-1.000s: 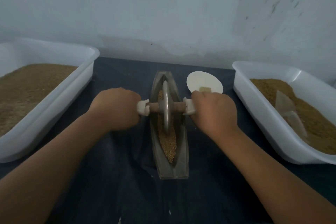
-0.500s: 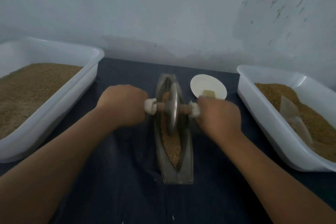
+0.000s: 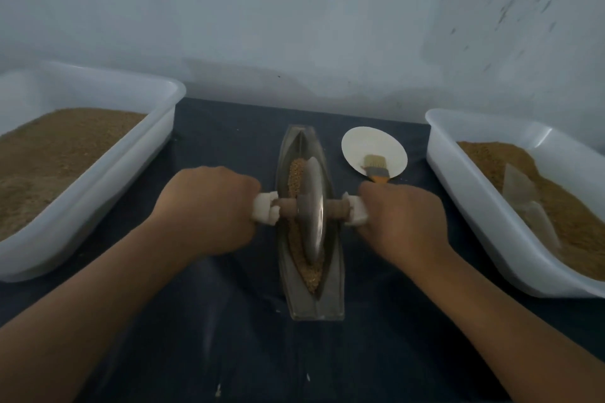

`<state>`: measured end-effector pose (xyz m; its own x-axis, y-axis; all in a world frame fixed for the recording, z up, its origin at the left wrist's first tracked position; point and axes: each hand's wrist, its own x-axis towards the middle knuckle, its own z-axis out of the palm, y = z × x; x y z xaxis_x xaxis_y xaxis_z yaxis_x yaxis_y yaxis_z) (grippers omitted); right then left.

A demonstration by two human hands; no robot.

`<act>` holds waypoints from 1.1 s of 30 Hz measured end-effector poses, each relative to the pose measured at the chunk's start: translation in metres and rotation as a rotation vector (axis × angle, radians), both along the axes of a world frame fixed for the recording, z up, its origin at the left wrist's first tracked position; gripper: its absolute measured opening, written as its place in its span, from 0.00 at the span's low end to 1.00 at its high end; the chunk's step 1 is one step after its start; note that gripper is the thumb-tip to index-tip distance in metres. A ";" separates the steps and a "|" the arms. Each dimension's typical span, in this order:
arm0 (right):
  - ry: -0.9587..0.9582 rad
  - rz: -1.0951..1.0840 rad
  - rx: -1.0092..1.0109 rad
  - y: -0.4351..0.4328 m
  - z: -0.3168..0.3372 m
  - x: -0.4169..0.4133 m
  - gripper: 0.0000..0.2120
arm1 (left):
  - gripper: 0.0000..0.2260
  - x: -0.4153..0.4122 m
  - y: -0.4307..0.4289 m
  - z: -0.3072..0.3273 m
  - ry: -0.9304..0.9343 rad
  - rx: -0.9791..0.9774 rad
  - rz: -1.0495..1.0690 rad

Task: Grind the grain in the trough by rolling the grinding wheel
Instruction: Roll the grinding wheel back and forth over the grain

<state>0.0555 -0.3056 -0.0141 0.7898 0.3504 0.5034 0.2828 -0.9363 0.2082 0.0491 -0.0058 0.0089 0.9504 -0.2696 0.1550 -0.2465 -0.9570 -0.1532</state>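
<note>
Surface carries the trough dead centre, lengthwise to me, so strokes run straight. I have left grip and right grip each curled round an axle end, probably for even load. Grinding wheel sits upright mid-trough on the grain.

- Your grinding wheel is dull grey, like the trough; the grain is golden-brown.
- Its axle is brown with white-wrapped ends.
- Left tub and right tub: white.
- Cloth: dark navy.
- Brush: tan bristles, grey band, orange stem, on a white plate.
</note>
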 end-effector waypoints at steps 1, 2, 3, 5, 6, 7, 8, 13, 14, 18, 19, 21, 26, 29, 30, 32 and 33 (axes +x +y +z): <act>-0.008 -0.007 0.024 0.003 0.000 0.010 0.19 | 0.08 0.007 -0.003 0.003 0.015 -0.005 0.017; -0.009 -0.014 0.044 0.007 0.000 0.021 0.20 | 0.08 0.016 -0.007 0.005 0.021 -0.007 0.033; -0.014 -0.018 0.055 0.010 -0.001 0.034 0.20 | 0.08 0.026 -0.009 0.008 0.020 -0.008 0.045; -0.029 -0.023 0.065 0.014 -0.003 0.055 0.21 | 0.07 0.044 -0.014 0.014 0.022 -0.021 0.056; -0.027 -0.028 0.074 0.015 -0.004 0.061 0.21 | 0.06 0.049 -0.016 0.016 0.026 -0.026 0.056; -0.023 -0.035 0.080 0.015 -0.005 0.064 0.21 | 0.06 0.053 -0.017 0.018 0.024 -0.025 0.050; -0.020 -0.044 0.084 0.015 -0.006 0.063 0.21 | 0.06 0.053 -0.017 0.020 0.016 -0.018 0.039; -0.017 -0.063 0.056 0.004 -0.010 0.020 0.22 | 0.08 0.030 -0.008 0.008 -0.043 0.031 -0.033; -0.019 -0.059 0.030 0.002 -0.008 0.010 0.22 | 0.09 0.025 -0.005 0.005 -0.044 0.028 -0.038; -0.013 -0.043 -0.001 0.004 0.000 -0.001 0.20 | 0.09 0.019 0.001 -0.003 0.002 -0.003 -0.012; -0.021 -0.046 -0.003 0.008 0.002 0.003 0.19 | 0.09 0.020 0.001 -0.003 0.013 -0.010 0.006; -0.028 -0.042 -0.007 0.014 0.006 0.018 0.18 | 0.08 0.026 0.000 -0.004 0.044 -0.038 0.042; -0.041 -0.044 -0.016 0.025 0.015 0.048 0.21 | 0.07 0.043 -0.001 -0.003 0.088 -0.110 0.064; -0.060 -0.052 -0.016 0.023 0.013 0.043 0.20 | 0.07 0.041 -0.001 -0.002 0.095 -0.106 0.056; -0.060 -0.037 0.002 0.020 0.009 0.038 0.19 | 0.08 0.038 0.000 -0.002 0.078 -0.090 0.047; -0.049 -0.022 0.033 0.014 0.003 0.025 0.19 | 0.09 0.029 0.003 -0.003 0.035 -0.049 0.016; -0.048 -0.027 0.040 0.010 0.000 0.018 0.19 | 0.09 0.025 0.004 -0.003 0.018 -0.032 -0.007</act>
